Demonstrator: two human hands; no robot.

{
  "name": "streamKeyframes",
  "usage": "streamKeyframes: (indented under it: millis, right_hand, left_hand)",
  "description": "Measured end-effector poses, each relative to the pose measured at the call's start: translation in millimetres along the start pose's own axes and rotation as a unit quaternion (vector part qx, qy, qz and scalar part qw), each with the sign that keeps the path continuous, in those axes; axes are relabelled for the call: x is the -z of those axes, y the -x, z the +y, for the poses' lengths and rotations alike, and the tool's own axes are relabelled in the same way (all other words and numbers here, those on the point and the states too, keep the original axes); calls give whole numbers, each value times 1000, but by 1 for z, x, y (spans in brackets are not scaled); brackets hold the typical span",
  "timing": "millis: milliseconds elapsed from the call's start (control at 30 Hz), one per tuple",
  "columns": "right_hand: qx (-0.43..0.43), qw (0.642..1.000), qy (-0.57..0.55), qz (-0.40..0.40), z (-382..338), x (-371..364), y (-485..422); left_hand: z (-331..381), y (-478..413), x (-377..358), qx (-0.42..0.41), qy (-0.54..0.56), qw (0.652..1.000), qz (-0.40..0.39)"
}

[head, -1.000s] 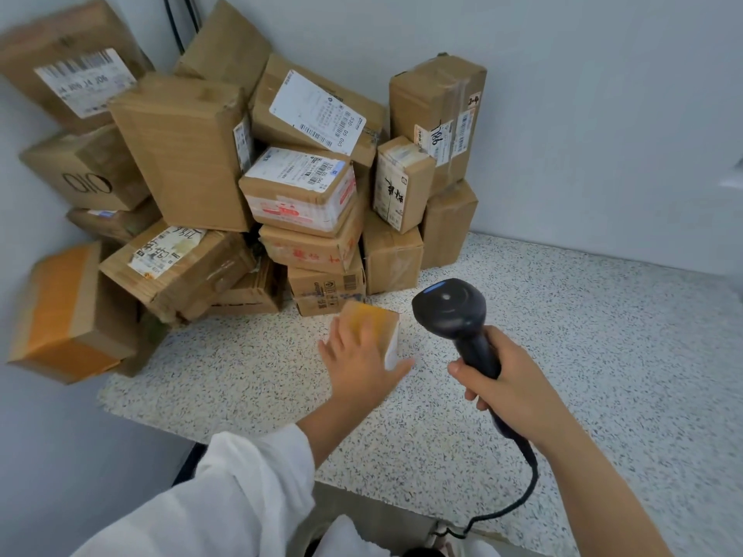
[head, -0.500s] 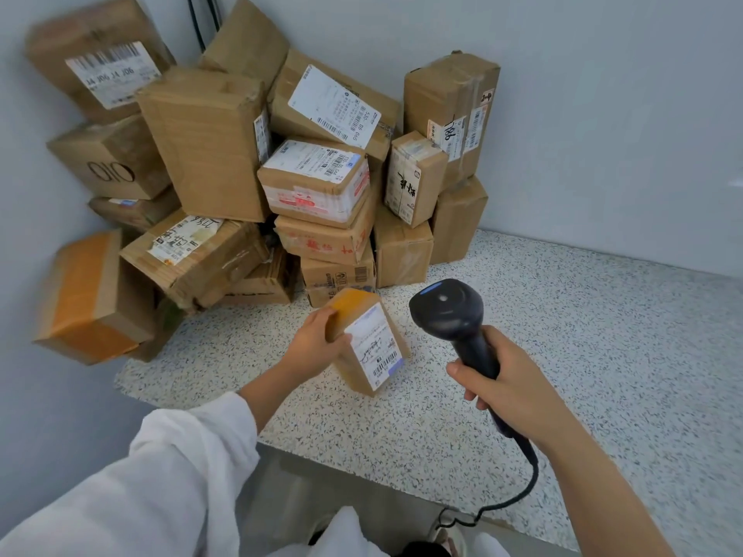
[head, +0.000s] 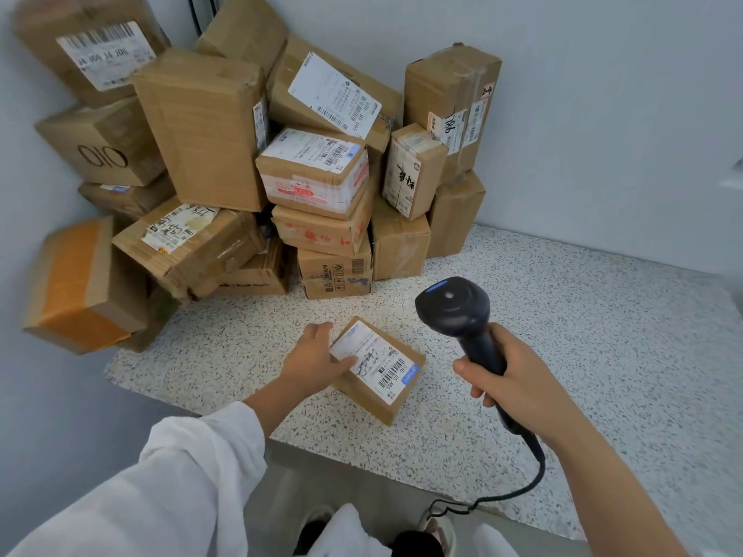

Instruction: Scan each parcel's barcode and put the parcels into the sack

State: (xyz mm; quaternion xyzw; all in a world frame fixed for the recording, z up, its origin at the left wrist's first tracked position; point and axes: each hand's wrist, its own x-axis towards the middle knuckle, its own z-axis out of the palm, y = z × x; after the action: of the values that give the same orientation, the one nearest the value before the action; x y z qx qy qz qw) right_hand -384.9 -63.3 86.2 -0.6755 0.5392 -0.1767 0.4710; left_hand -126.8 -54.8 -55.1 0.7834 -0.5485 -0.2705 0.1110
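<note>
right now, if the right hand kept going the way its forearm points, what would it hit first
Probably the plain brown box at the pile's near right edge, the scanner reaching it before the right hand. It would pass right of the labelled parcel. Depth is unclear.

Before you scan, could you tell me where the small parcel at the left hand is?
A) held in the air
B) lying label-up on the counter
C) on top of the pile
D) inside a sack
B: the small parcel lies flat on the speckled counter, label up, the left hand holding its left edge.
</note>
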Motion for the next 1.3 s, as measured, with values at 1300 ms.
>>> streamKeyframes:
  millis: [1300]
  right_hand:
    - [-39,958,188,-215,15,32,4]
  left_hand:
    - [-2,-25,-4,-158,-150,969,-114]
